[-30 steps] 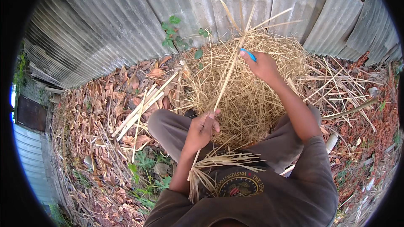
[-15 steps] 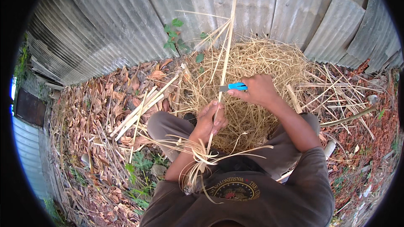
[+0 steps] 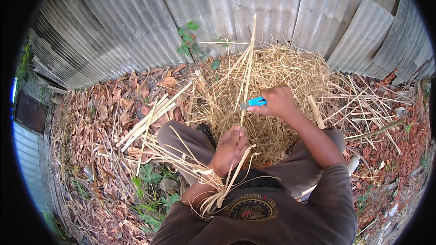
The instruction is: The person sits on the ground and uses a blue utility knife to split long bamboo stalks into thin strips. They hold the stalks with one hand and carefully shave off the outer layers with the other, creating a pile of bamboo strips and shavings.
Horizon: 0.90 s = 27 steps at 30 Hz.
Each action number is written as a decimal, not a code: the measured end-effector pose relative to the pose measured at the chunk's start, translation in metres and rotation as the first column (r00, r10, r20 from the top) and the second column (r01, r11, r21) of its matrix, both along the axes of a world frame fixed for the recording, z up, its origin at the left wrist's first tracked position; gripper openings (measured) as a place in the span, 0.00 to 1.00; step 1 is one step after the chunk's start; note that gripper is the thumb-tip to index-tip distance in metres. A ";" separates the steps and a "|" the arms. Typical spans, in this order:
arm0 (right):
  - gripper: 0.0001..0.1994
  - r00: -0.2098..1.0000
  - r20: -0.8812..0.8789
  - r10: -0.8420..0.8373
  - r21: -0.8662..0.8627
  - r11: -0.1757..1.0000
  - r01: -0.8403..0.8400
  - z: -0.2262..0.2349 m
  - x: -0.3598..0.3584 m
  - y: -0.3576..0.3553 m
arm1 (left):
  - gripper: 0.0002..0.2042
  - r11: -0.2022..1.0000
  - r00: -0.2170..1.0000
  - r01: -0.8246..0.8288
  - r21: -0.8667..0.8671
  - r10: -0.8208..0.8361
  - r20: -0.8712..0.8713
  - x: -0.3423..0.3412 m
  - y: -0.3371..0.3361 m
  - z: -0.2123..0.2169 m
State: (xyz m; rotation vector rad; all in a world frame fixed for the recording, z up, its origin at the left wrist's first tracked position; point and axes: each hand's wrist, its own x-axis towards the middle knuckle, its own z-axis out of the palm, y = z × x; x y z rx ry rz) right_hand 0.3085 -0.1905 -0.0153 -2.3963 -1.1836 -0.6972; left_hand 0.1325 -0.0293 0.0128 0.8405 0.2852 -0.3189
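My left hand (image 3: 230, 149) is closed round a long pale bamboo strip (image 3: 247, 79), which points up and away toward the metal wall. Thin slivers branch off the strip's far part. A blue box cutter (image 3: 257, 101) is gripped in my right hand (image 3: 276, 101); its broad grey blade lies against the strip, a short way beyond my left fingers. Curled bamboo shavings (image 3: 213, 179) hang about my left wrist and forearm, and some rest against my dark shirt.
A heap of fine shavings (image 3: 290, 68) covers the ground before my crossed legs. Split bamboo strips (image 3: 152, 120) lie on dry leaves at left, with more thin sticks (image 3: 363, 104) at right. A corrugated metal wall (image 3: 268, 7) closes off the far side.
The strip has come down toward me, its far tip lower. My left hand has drawn nearer my body, and the cutter has shifted slightly right and nearer. The curled shavings have swung left.
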 end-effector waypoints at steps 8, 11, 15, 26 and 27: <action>0.36 0.999 -0.047 -0.020 -0.100 0.995 0.015 -0.001 0.018 0.005 | 0.13 0.998 0.998 -0.038 -0.048 0.036 -0.044 -0.009 -0.003 0.001; 0.38 0.955 -0.165 -0.246 -0.288 0.938 0.192 -0.009 0.052 -0.001 | 0.13 0.986 0.997 -0.022 -0.166 0.009 -0.077 -0.028 -0.012 -0.004; 0.42 0.910 -0.193 -0.366 -0.326 0.899 0.292 -0.020 0.090 -0.012 | 0.13 0.970 0.995 0.001 -0.242 -0.025 -0.097 -0.040 -0.021 -0.007; 0.43 0.586 -0.700 -0.408 -0.190 0.897 0.399 -0.021 0.092 -0.016 | 0.15 0.998 0.997 0.066 -0.022 -0.067 -0.043 -0.040 -0.015 -0.024; 0.42 0.560 -0.737 -0.378 -0.131 0.893 0.430 -0.037 0.101 -0.019 | 0.15 0.995 0.995 0.096 -0.001 -0.096 -0.027 -0.037 -0.016 -0.021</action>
